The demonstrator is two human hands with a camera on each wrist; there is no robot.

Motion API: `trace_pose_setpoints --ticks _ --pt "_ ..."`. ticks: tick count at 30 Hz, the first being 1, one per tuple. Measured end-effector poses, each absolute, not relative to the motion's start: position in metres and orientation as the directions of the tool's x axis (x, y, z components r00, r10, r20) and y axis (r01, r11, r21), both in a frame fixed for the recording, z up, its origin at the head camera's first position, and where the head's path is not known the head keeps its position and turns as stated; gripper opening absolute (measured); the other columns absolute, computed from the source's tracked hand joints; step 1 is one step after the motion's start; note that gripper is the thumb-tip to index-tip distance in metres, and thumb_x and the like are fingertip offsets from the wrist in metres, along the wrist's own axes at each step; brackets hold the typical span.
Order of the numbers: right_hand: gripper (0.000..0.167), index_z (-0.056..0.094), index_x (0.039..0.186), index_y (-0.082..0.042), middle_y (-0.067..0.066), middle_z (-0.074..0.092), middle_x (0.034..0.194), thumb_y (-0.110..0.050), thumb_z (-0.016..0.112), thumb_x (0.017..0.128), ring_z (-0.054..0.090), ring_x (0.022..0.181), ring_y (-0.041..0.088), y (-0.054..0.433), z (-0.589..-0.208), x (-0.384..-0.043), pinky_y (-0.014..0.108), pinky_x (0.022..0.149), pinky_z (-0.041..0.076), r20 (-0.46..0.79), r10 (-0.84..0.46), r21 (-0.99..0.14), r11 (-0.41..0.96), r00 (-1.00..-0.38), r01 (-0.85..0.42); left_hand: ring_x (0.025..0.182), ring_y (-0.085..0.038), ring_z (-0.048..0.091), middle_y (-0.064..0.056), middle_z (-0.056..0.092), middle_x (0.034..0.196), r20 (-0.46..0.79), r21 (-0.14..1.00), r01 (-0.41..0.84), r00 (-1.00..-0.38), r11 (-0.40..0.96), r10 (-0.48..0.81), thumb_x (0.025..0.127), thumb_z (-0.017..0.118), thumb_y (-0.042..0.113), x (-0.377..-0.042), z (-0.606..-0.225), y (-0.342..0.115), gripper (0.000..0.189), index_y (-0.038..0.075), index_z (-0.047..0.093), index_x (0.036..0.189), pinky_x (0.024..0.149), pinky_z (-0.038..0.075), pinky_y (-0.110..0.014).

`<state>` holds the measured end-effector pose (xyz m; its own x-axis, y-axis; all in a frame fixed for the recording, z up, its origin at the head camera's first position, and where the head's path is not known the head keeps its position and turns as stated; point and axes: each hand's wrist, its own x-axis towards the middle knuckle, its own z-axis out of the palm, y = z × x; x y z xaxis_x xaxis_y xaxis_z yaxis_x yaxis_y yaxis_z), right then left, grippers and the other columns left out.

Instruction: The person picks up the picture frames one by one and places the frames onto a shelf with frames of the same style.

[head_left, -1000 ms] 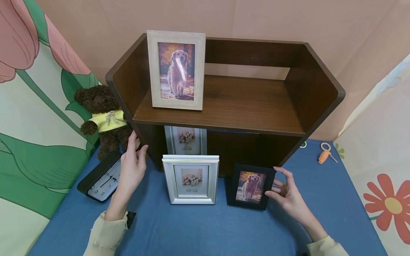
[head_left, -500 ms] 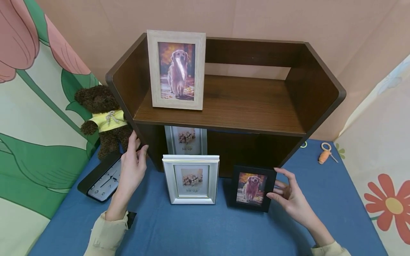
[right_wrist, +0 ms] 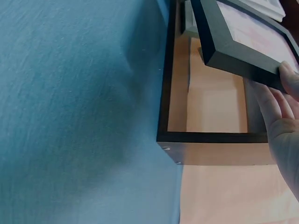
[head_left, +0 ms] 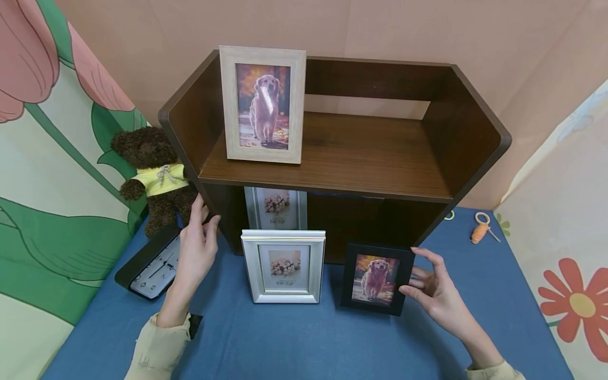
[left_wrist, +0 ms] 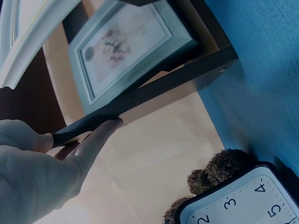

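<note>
A: Head view: our right grip (head_left: 436,290) pinches the black frame (head_left: 375,279) by one edge, in front of the shelf (head_left: 370,153); it may twist, so we'd go slowly. Front silver frame (head_left: 285,272) reads "free style".
B: Left wrist: our left grip (left_wrist: 42,177) clasps the side panel (left_wrist: 163,87); clock (left_wrist: 243,200) numerals 2–5 legible.
A: Right wrist: grip gap, frame's thickness.

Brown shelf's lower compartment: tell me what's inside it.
A flower-picture frame stands at its left. In the head view, the upper board hides its top and the silver frame its bottom; the black frame in the right hand covers some of the lower right.
</note>
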<state>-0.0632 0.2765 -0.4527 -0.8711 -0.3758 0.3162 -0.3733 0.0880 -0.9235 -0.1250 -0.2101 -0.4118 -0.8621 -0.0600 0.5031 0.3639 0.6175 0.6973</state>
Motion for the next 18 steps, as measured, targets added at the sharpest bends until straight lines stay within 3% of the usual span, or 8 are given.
trace_pose_setpoints --ticks 18 --pt "0.092 0.016 0.162 0.000 -0.010 0.067 0.141 0.033 0.061 0.090 0.072 0.117 0.011 0.275 -0.434 -0.057 0.028 0.086 0.060 0.328 -0.375 -0.920 0.082 -0.867 -0.383 0.048 -0.008 0.049 -0.037 0.052 0.150 0.518 0.688 0.373 -0.853 0.623 -0.061 0.110 0.053 -0.007 -0.125 -0.412 -0.210 0.066 0.010 0.029 0.169 0.048 0.036 -0.024"
